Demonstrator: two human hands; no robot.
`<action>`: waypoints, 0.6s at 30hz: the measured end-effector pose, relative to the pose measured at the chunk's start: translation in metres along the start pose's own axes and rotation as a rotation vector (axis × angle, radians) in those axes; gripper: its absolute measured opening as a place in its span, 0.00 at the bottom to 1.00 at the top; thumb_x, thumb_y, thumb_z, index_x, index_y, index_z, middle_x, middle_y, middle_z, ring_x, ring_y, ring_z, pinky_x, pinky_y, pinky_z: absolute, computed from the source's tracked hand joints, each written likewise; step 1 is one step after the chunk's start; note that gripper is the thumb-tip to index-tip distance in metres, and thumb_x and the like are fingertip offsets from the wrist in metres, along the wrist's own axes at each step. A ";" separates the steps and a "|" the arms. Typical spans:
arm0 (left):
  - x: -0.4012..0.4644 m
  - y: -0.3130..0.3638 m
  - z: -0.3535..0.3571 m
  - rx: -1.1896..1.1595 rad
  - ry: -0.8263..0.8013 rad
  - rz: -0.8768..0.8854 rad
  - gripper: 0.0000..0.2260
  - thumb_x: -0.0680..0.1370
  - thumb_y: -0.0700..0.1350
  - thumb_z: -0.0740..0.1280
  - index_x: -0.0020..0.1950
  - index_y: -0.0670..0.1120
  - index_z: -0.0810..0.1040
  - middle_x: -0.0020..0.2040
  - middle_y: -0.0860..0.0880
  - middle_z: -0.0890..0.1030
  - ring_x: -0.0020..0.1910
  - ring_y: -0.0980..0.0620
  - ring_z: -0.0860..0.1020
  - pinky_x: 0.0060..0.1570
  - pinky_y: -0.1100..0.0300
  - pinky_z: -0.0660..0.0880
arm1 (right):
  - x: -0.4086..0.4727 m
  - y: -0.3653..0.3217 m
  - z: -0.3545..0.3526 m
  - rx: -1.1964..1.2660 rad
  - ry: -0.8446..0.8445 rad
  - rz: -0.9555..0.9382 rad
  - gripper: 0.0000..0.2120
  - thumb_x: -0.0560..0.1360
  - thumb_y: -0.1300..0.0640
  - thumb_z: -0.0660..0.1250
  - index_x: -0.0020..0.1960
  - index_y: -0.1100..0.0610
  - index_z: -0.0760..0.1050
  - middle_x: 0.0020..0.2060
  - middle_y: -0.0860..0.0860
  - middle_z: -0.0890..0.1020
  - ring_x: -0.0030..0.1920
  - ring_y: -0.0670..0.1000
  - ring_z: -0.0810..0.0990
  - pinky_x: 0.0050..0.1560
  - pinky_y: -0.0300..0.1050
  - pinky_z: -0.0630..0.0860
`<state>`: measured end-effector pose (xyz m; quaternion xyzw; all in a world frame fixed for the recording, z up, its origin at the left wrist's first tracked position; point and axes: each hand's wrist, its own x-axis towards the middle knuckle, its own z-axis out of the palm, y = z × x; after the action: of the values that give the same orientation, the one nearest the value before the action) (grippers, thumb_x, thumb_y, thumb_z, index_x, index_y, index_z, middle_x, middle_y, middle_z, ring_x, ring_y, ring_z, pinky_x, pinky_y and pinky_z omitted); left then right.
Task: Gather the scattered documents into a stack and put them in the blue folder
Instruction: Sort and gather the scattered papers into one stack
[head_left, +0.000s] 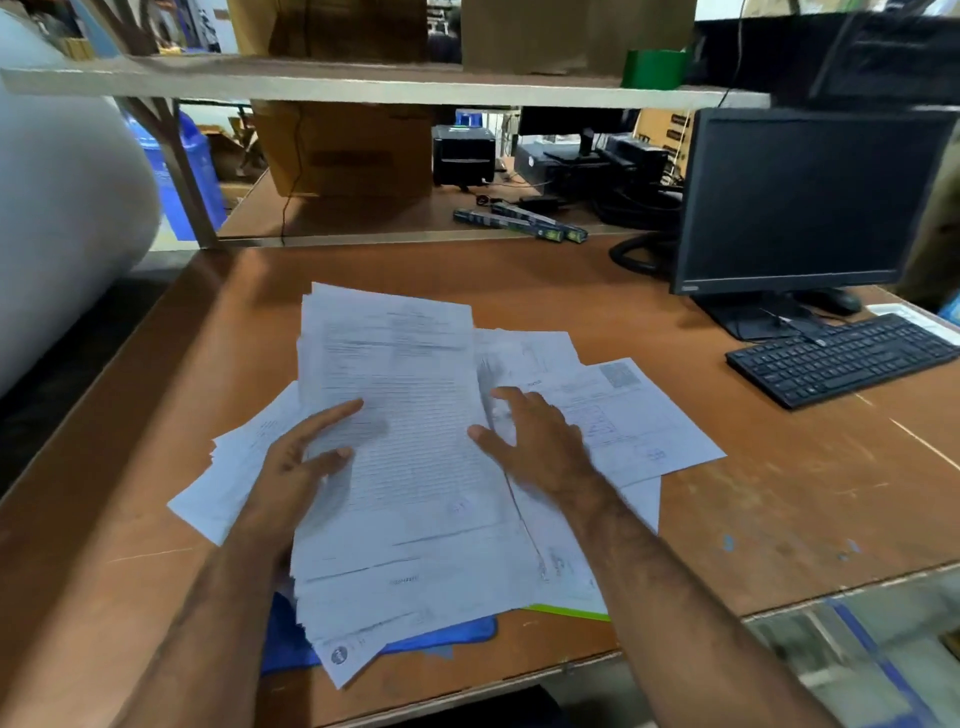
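Note:
A loose stack of printed white documents (410, 415) lies in the middle of the brown desk. My left hand (301, 457) grips the stack's left edge, thumb on top. My right hand (535, 436) rests with spread fingers at the stack's right edge, over other sheets. More single documents (639, 415) fan out to the right and others (234, 478) to the left. The blue folder (447, 631) lies under the papers near the desk's front edge, mostly hidden. A green strip (566, 612) shows beside it.
A black monitor (800, 197) and keyboard (841, 358) stand at the right. Behind are a low shelf with cardboard boxes (343, 150), black devices (462, 153), cables and long thin packets (519, 223). A big white roll (57, 218) is at the left. The desk's front edge (467, 691) is close.

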<state>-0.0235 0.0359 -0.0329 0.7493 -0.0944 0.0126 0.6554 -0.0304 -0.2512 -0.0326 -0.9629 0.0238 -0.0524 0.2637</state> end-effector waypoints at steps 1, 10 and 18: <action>0.000 -0.006 -0.002 -0.052 0.028 -0.003 0.22 0.79 0.31 0.68 0.66 0.53 0.82 0.63 0.68 0.81 0.64 0.66 0.77 0.61 0.68 0.76 | -0.004 0.008 -0.003 -0.219 -0.027 0.092 0.32 0.76 0.28 0.58 0.76 0.39 0.62 0.73 0.49 0.71 0.71 0.56 0.70 0.69 0.62 0.65; 0.003 -0.015 -0.001 -0.074 0.059 0.015 0.20 0.79 0.30 0.67 0.67 0.46 0.82 0.62 0.69 0.80 0.62 0.70 0.77 0.54 0.76 0.74 | -0.029 0.073 -0.032 0.145 -0.193 -0.030 0.02 0.75 0.49 0.68 0.46 0.46 0.78 0.64 0.34 0.77 0.77 0.41 0.62 0.79 0.62 0.50; 0.001 -0.020 -0.005 -0.083 0.059 -0.003 0.20 0.80 0.32 0.67 0.67 0.51 0.83 0.69 0.60 0.79 0.68 0.59 0.75 0.67 0.56 0.72 | -0.017 0.078 -0.043 -0.226 0.053 0.418 0.42 0.71 0.29 0.69 0.79 0.44 0.59 0.78 0.59 0.60 0.75 0.65 0.64 0.72 0.61 0.67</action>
<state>-0.0189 0.0432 -0.0520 0.7210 -0.0742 0.0298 0.6883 -0.0536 -0.3388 -0.0367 -0.9587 0.2351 -0.0189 0.1587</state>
